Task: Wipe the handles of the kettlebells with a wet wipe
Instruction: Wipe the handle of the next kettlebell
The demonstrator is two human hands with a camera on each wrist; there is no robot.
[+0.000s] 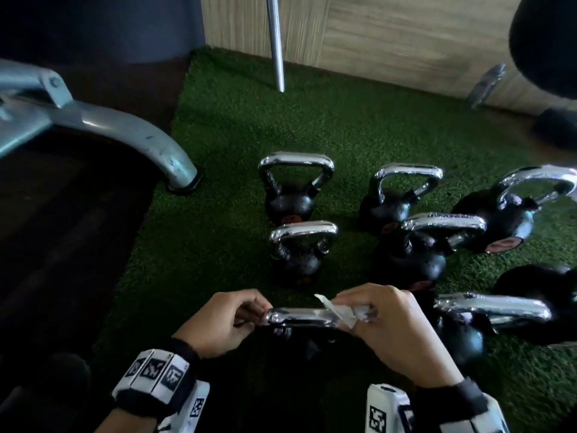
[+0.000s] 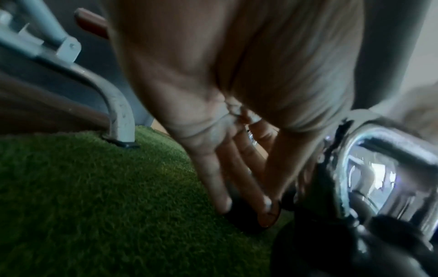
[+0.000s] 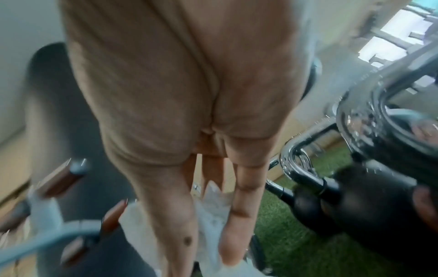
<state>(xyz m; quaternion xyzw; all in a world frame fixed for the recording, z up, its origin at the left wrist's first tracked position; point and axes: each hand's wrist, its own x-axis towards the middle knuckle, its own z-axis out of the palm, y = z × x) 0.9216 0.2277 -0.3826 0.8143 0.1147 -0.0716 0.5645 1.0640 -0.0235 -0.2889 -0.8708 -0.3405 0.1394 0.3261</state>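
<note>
Kettlebells stand in rows on green turf (image 1: 237, 126), and the nearest one's chrome handle (image 1: 301, 317) lies right between the two hands. The right hand (image 1: 387, 326) makes the working grip: its fingers curl over the handle's right end with the wet wipe (image 1: 340, 312) pinched beneath them, a white corner poking out on the far side. At the opposite end of the bar, the left hand (image 1: 218, 320) pinches the handle's left bend, seemingly steadying it.

Judging by its look, the bell is heavy iron and will stay put under rubbing; the polished chrome is hard and slick, more so once damp. The wipe is thin, limp and easily bunched, so it likely wants wrapping round the bar and sliding along it, not dabbing.

Beyond the grip stand two more bells (image 1: 299, 245), and others off to its right, their handles beaded with droplets. Farther off, a grey machine foot (image 1: 175, 164) and a steel bar (image 1: 276, 42) stand.
</note>
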